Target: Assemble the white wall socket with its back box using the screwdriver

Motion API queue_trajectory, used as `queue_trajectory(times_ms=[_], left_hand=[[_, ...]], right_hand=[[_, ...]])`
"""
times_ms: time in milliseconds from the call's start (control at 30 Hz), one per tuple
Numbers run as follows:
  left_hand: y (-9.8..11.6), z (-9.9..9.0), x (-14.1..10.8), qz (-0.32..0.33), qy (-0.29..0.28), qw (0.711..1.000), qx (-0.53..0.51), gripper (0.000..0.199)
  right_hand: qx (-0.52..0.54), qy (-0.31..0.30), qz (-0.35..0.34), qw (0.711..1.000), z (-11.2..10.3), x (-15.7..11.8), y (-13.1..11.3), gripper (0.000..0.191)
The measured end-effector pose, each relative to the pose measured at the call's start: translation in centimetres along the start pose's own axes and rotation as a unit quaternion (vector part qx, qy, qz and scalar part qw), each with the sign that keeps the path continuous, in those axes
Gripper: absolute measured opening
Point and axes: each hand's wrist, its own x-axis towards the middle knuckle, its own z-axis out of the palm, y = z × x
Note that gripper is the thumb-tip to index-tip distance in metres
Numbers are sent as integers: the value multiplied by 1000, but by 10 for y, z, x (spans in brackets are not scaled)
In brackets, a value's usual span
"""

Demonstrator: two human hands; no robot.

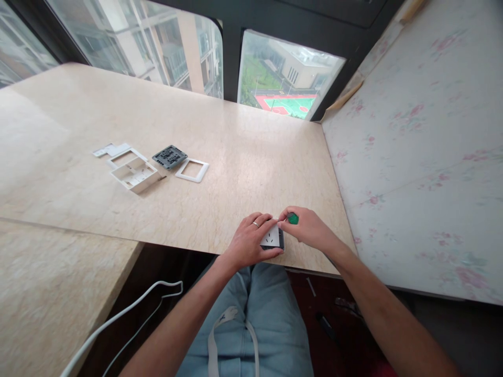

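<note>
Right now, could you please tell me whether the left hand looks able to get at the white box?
Probably, yes: nothing seems to block the way from the left hand to the box, though that hand is holding the socket.

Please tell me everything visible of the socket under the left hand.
The socket has a white, plastic-looking face with dark slots and a dark grey frame showing at right and below. It is face up near the front edge of the counter. The left hand grips it, covering its left part; the right hand, holding a green-handled tool, is at its top right corner.
</note>
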Motion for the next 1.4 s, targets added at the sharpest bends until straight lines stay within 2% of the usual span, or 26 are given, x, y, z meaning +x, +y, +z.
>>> queue_trajectory(times_ms=[67, 100, 200, 267, 367, 633, 1033, 1133, 1233, 1300, 1400], left_hand=[[1, -1, 1, -3, -3, 1000, 1, 73], [1, -1, 1, -4, -3, 1000, 1, 74], [1, -1, 1, -6, -1, 1000, 1, 74], [2, -1, 1, -6, -1, 1000, 1, 75], [1, -1, 1, -6, 1, 1000, 1, 74], [2, -2, 1, -5, 0, 1000, -1, 73], [0, 0, 0, -4, -3, 1000, -2, 73], [1, -1, 0, -1, 2, 1000, 2, 73], [1, 0, 0, 2, 8, 1000, 7, 73], [1, 0, 0, 2, 8, 1000, 11, 73], [2, 0, 1, 0, 5, 1000, 11, 73]], right_hand=[[150, 54, -15, 987, -8, -5, -1, 22], [233, 97, -35, 967, -12, -9, -3, 26], [432, 239, -135, 859, -23, -19, -16, 30], [473, 304, -190, 805, -26, -22, -27, 30], [472, 348, -226, 778, -23, -20, -36, 30], [474, 350, -217, 778, -7, -3, -33, 33], [472, 334, -222, 785, -6, -1, -29, 33], [469, 280, -235, 804, -9, 0, -28, 29], [441, 180, -240, 846, -11, 4, -29, 28], [422, 121, -246, 864, -12, 9, -30, 29], [392, 76, -245, 883, -16, 15, -34, 33]])
